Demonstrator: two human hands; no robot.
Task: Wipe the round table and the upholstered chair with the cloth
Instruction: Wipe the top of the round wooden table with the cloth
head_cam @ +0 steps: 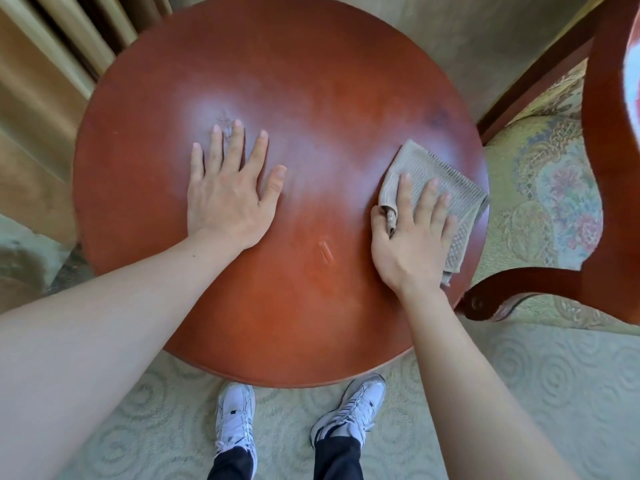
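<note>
Here, the round table [277, 81] is filling most of the frame, and the upholstered chair [540, 188] is standing at the right edge, its wooden arm just beside the table rim. The left hand [228, 188] is lying flat and spread on the wood left of centre, holding nothing. The right hand [408, 237] is pressing the folded cloth [433, 178] down at the right of the frame, fingers on top and the thumb tucked under one fold. The cloth is already sitting at the table's right edge, so I think a further push to the right is risking that it slips off toward the chair seat. The upper and lower parts of the tabletop are lying bare, giving free room for strokes.
</note>
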